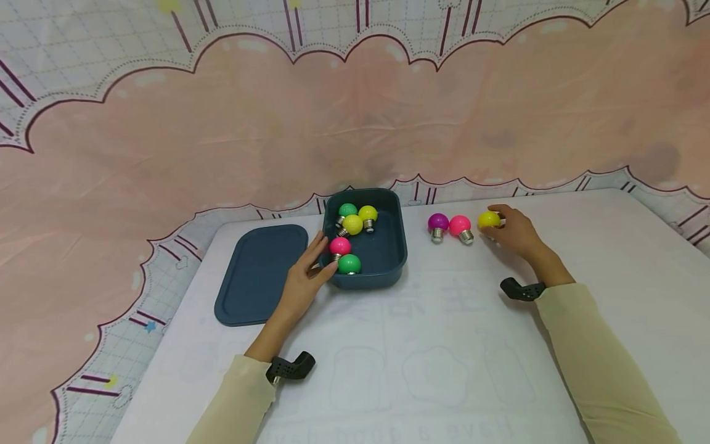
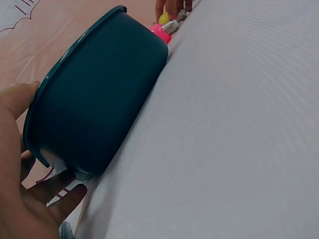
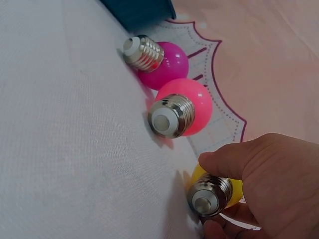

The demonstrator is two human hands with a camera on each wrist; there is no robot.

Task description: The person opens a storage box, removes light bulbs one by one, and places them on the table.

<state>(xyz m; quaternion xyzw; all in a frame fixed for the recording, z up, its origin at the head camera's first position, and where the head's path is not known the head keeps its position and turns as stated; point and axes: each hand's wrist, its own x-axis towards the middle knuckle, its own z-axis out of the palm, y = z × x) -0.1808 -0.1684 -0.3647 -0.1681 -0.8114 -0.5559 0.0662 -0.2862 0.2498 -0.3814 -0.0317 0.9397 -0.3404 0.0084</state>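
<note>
My right hand (image 1: 517,234) pinches a yellow light bulb (image 1: 488,219) at the right of the table. The right wrist view shows this bulb's metal screw base (image 3: 207,196) facing the camera, the thumb along its globe. Just left of it lie a pink bulb (image 1: 460,225) and a purple bulb (image 1: 437,221). My left hand (image 1: 302,282) rests on the left side of a dark teal box (image 1: 368,282), its fingers along the wall and thumb at the near corner. Inside are several bulbs: green, yellow and a pink one (image 1: 340,246).
A flat dark teal lid (image 1: 261,271) lies on the white table (image 1: 421,333), left of the box. Behind the table hangs a peach cloth (image 1: 355,123) with scalloped borders. Each wrist wears a black camera mount (image 1: 291,366).
</note>
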